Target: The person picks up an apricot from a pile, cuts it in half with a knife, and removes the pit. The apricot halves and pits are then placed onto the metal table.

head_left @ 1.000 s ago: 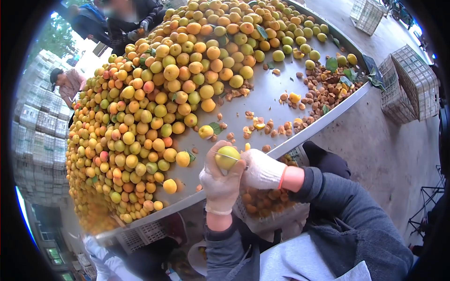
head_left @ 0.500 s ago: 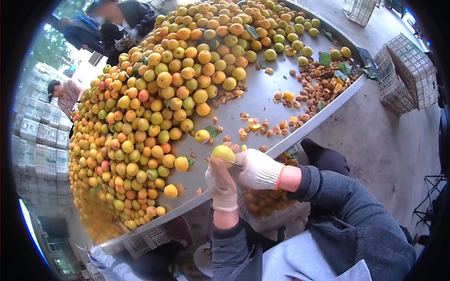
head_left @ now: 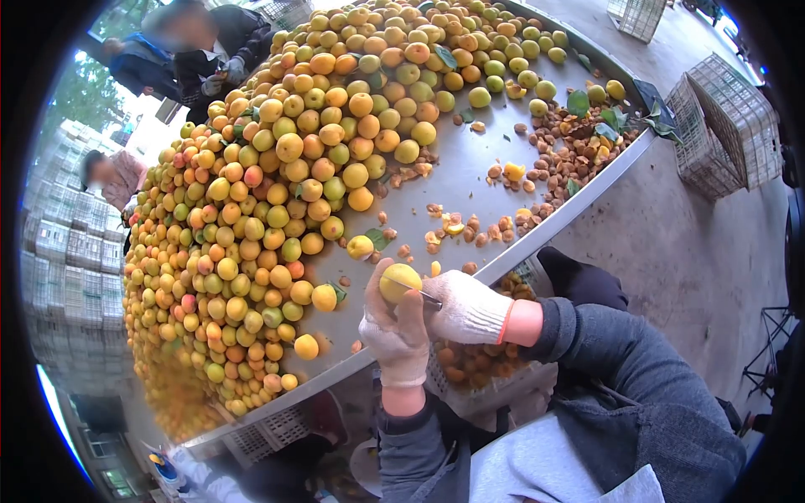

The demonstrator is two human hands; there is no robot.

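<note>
My left hand [head_left: 392, 339], in a white knit glove, grips a yellow apricot [head_left: 401, 282] between thumb and fingers. A thin knife [head_left: 431, 299] is held in my gloved right hand [head_left: 468, 308], its blade against the fruit. Both hands are close together over the front edge of the metal table [head_left: 495, 189]. Just beyond them lie a whole apricot with a leaf [head_left: 377, 239] and scattered brown pits [head_left: 470, 230]. The knife's handle is hidden inside my right fist.
A large heap of apricots [head_left: 277, 193] covers the table's left and far side. Pits pile at the right corner [head_left: 579, 151]. Below the edge stands a crate of apricot halves [head_left: 474, 360]. White crates [head_left: 725, 126] stand at right. Two people [head_left: 214, 59] [head_left: 117, 180] are beyond the heap.
The apricot has turned in my left hand, and the left fingers have shifted around it, now showing more spread. The knife stays at the fruit in my right hand.
</note>
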